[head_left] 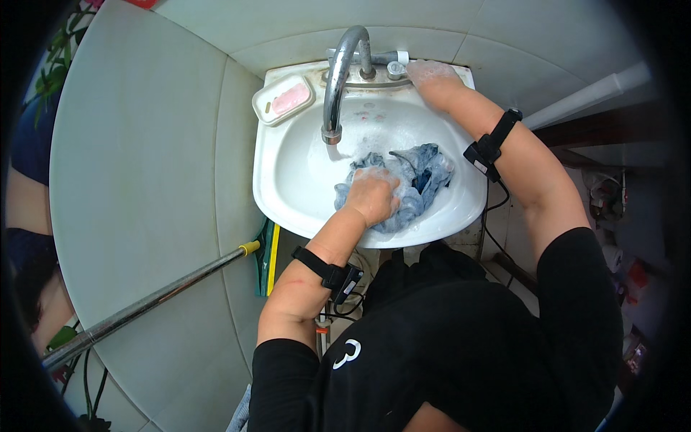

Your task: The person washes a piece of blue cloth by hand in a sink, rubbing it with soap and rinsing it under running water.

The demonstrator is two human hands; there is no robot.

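Wet, soapy blue-grey cloth lies bunched in the white sink, toward its right side. My left hand is closed on the cloth's left part, with suds about the knuckles. A curved chrome faucet arches over the basin, and a short stream of water comes from its spout. At the sink's back right corner is my right hand, covered in white foam. It is beside the round tap knob; its fingers are hidden by foam and the angle, so their grip does not show.
A soap dish with a pink soap bar sits on the back left rim. Behind the faucet lies a tube. A metal pole slants at the left, near a green and yellow tool. A white pipe runs along the right.
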